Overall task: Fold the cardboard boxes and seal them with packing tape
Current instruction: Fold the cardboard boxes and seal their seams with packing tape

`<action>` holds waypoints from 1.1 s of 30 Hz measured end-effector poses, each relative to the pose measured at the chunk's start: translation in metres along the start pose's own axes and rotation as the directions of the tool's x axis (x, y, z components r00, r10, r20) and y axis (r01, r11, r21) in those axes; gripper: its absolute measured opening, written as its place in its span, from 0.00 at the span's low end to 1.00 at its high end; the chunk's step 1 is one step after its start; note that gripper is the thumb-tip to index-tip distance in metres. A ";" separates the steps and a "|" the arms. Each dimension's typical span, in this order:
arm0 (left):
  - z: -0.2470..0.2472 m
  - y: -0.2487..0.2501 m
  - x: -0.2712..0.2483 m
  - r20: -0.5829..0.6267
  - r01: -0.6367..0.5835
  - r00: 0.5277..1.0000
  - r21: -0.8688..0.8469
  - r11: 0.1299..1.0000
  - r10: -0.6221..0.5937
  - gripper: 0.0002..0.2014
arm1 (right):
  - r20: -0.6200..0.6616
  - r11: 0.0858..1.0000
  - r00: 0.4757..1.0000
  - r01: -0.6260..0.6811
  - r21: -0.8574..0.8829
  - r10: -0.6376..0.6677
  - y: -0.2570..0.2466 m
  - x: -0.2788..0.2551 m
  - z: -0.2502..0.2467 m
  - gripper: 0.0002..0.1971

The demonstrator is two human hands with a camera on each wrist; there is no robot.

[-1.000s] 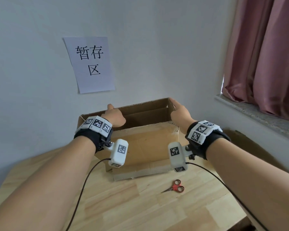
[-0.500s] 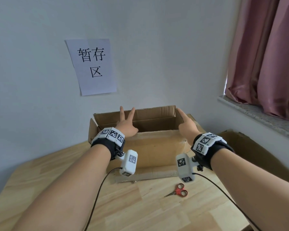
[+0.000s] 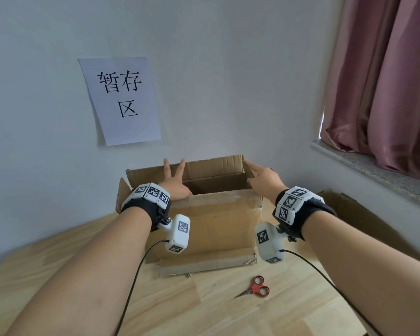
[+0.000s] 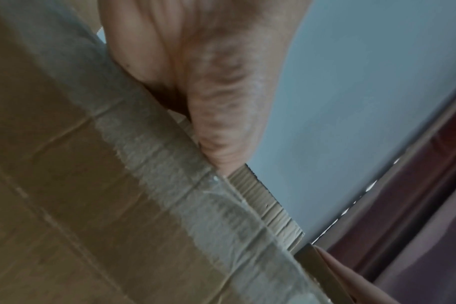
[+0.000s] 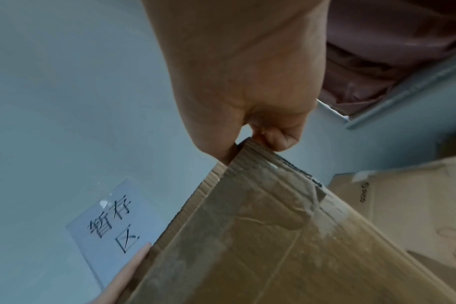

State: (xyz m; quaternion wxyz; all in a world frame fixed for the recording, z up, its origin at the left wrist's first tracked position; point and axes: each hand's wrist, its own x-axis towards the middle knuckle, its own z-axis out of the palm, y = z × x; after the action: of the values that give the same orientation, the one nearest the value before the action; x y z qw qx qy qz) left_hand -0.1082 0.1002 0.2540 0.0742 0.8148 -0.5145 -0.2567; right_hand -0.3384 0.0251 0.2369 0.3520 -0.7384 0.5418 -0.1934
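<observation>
We have the box (image 3: 211,221) standing mouth-up at the 12 o'clock end of the bench (image 3: 204,306), close to the wall (image 3: 228,69), with its long axis running from 9 to 3 o'clock. Its near wall faces us and a bottom flap sticks out flat on the bench toward 6 o'clock. The far top flap stands upright near the wall; a short flap at the 9 o'clock end angles outward.

Our left hand (image 3: 174,183) reaches over the near rim, the heel of the palm on that edge, two fingers straight and spread in a V against the far flap. The left wrist view shows the palm (image 4: 195,72) pressed on the taped cardboard edge; it is blurred, so we cannot tell more of the finger lay from it. Our right hand (image 3: 262,178) is at the 3 o'clock corner, pinching the top edge there: the right wrist view shows the thumb on one face of the cardboard and curled fingers (image 5: 281,137) on the other.

Open room lies toward 6 o'clock, where the bench is bare wood but for the scissors (image 3: 255,289) at about 5 o'clock from the box, well apart from both hands. At 3 o'clock a second carton (image 3: 364,226) sits beside the bench under the sill (image 3: 374,170), with a curtain (image 3: 386,81) hanging above. A paper sign (image 3: 121,100) is stuck on the wall at 11 o'clock.
</observation>
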 end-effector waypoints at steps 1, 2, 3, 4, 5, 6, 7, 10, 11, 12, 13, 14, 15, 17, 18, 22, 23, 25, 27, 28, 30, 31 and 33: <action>-0.001 0.000 0.001 0.012 -0.002 1.000 0.000 1.000 0.002 0.55 | 0.005 1.000 1.000 0.011 0.008 -0.011 0.001 0.001 -0.001 0.32; -0.001 -0.001 0.003 0.021 -0.008 1.000 -0.010 1.000 0.008 0.56 | 0.005 1.000 1.000 0.014 0.004 -0.014 0.001 0.003 -0.002 0.32; -0.001 -0.003 0.004 0.021 -0.011 1.000 -0.029 1.000 0.012 0.56 | 0.001 1.000 1.000 0.013 -0.005 -0.013 0.001 0.005 -0.002 0.31; 0.000 -0.005 0.006 0.014 -0.014 1.000 -0.052 0.999 0.015 0.57 | -0.004 1.000 1.000 0.015 -0.020 -0.015 0.001 0.007 -0.002 0.31; 0.001 -0.007 0.007 0.001 -0.019 1.000 -0.074 0.997 0.019 0.58 | -0.006 0.999 1.000 0.017 -0.037 -0.017 0.000 0.008 -0.002 0.31; 0.003 -0.009 0.009 -0.018 -0.028 0.999 -0.092 0.995 0.027 0.58 | -0.006 0.999 1.000 0.017 -0.050 -0.017 -0.001 0.009 -0.001 0.32; 0.004 -0.011 0.010 -0.041 -0.042 0.998 -0.102 0.994 0.038 0.59 | -0.003 0.998 1.000 0.017 -0.063 -0.017 -0.002 0.009 -0.001 0.33; 0.004 -0.012 0.012 -0.081 -0.103 0.992 -0.116 0.988 0.094 0.57 | 0.015 0.994 1.000 0.028 -0.108 -0.026 -0.006 0.010 0.000 0.35; 0.004 -0.011 0.012 -0.089 -0.119 0.990 -0.124 0.985 0.108 0.55 | 0.020 0.992 0.999 0.034 -0.126 -0.032 -0.007 0.012 0.000 0.36; 0.004 -0.011 0.012 -0.118 -0.129 0.987 -0.140 0.982 0.112 0.53 | 0.024 0.990 0.999 0.038 -0.138 -0.035 -0.008 0.013 0.000 0.37; 0.005 -0.010 0.011 -0.178 -0.137 0.978 -0.142 0.980 0.111 0.49 | 0.026 0.989 0.999 0.037 -0.145 -0.034 -0.008 0.015 -0.001 0.37; 0.007 -0.009 0.010 -0.275 -0.152 0.954 -0.104 0.983 0.118 0.43 | 0.028 0.989 0.999 0.032 -0.148 -0.028 -0.008 0.016 -0.001 0.37; 0.009 -0.006 0.008 -0.392 -0.171 0.907 -0.012 0.985 0.153 0.35 | 0.026 0.989 0.999 0.024 -0.147 -0.020 -0.008 0.017 -0.001 0.37; 0.011 0.003 0.003 -0.515 -0.219 0.801 0.223 0.950 0.306 0.19 | 0.014 0.990 1.000 0.005 -0.138 -0.003 -0.008 0.017 -0.001 0.37; 0.012 0.009 0.000 -0.508 -0.272 0.772 0.279 0.921 0.382 0.16 | 0.007 0.991 1.000 -0.002 -0.133 0.003 -0.008 0.016 0.000 0.37; 0.019 0.033 -0.009 -0.285 -0.406 0.852 0.167 0.898 0.439 0.16 | -0.008 0.994 1.000 -0.002 -0.107 0.001 -0.014 0.015 0.004 0.37; 0.021 0.036 -0.011 -0.202 -0.417 0.880 0.104 0.903 0.430 0.18 | -0.008 0.995 1.000 0.003 -0.101 -0.004 -0.015 0.016 0.004 0.37; 0.026 0.038 -0.014 -0.030 -0.439 0.893 0.151 0.886 0.448 0.23 | -0.002 0.995 1.000 0.013 -0.097 -0.013 -0.016 0.018 0.005 0.38; 0.031 0.035 -0.014 0.047 -0.449 0.890 0.269 0.852 0.454 0.21 | 0.015 0.995 1.000 0.021 -0.100 -0.020 -0.015 0.020 0.007 0.38; 0.032 0.033 -0.012 0.052 -0.444 0.893 0.274 0.853 0.448 0.18 | 0.025 0.995 0.999 0.026 -0.096 -0.024 -0.013 0.022 0.008 0.39; 0.033 0.029 -0.008 0.058 -0.448 0.893 0.232 0.864 0.447 0.15 | 0.040 0.996 0.999 0.032 -0.087 -0.029 -0.010 0.025 0.010 0.39; 0.033 0.028 -0.006 0.067 -0.454 0.890 0.243 0.857 0.452 0.17 | 0.044 0.996 0.999 0.036 -0.087 -0.032 -0.008 0.026 0.011 0.38; 0.032 0.029 -0.007 0.096 -0.474 0.878 0.302 0.827 0.468 0.18 | 0.054 0.996 0.998 0.041 -0.077 -0.036 -0.006 0.027 0.012 0.37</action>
State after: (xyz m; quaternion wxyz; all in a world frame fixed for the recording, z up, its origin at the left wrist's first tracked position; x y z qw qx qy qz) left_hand -0.1498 0.0971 0.2403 -0.0011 0.6615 -0.7344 -0.1518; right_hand -0.3170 0.0048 0.2303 0.3331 -0.7668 0.5251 -0.1592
